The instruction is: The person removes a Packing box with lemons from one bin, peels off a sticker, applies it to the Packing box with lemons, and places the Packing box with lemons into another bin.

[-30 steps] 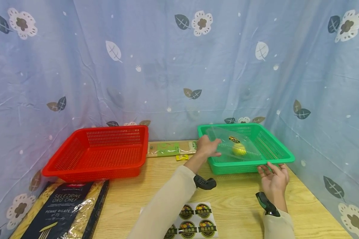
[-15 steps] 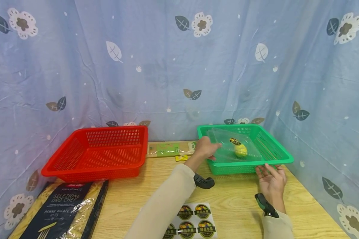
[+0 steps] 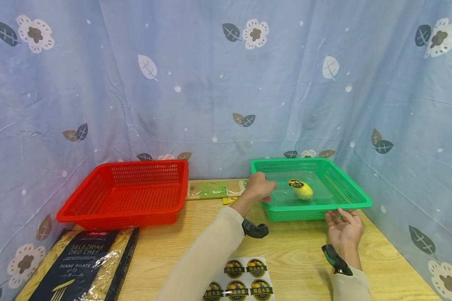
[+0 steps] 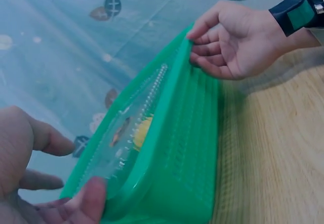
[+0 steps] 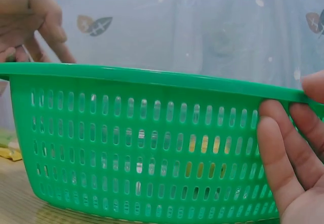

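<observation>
A blue curtain printed with leaves and flowers hangs behind and to the right of the green basket, closing in the wooden table on which the basket stands. Well to the left of the green basket sits a red basket of like shape, and in front of that lies a dark pasta packet. Between the two baskets, against the curtain, lies a flat packet with a green label. On the table in front of the green basket lies a sheet of round stickers.

Inside the green basket lies a clear plastic bag, spread over the basket's floor, and in the bag is a yellow fruit with a dark round sticker over it. The left hand is at the basket's left rim; its grip is a pinch, thumb and fingers closed on the edge of the clear bag, as the left wrist view shows. The right hand is at the basket's near right rim, palm up; its grip is wide and loose, the fingers lying against the slotted wall below the rim, holding nothing.
</observation>
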### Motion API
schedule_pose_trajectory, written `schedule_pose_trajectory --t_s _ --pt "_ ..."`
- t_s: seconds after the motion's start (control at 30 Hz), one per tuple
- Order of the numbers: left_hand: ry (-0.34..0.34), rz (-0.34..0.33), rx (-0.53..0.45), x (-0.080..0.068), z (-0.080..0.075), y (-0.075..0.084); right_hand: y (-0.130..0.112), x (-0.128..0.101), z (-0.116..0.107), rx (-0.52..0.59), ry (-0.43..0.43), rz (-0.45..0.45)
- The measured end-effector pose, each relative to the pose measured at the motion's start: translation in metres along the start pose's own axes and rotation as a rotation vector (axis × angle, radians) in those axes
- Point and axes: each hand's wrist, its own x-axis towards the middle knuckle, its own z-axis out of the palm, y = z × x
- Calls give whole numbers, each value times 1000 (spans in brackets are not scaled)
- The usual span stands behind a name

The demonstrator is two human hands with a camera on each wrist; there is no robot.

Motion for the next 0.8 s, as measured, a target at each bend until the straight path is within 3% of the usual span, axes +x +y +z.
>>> schedule_pose_trajectory --t_s 0.1,0.3,0.43,0.6,0.8 --pt "-52 -11 -54 1 -1 2 -3 1 4 1 62 8" --pt "-125 -8 -77 0 -5 6 -11 6 14 -19 316 41" --pt "-165 19 -61 -4 -14 8 -12 6 19 -83 428 44" --pt "-214 72 -15 -7 -30 5 -10 9 29 -216 493 37" --pt "-217 168 -22 -11 -43 -6 -14 11 42 -471 608 -37"
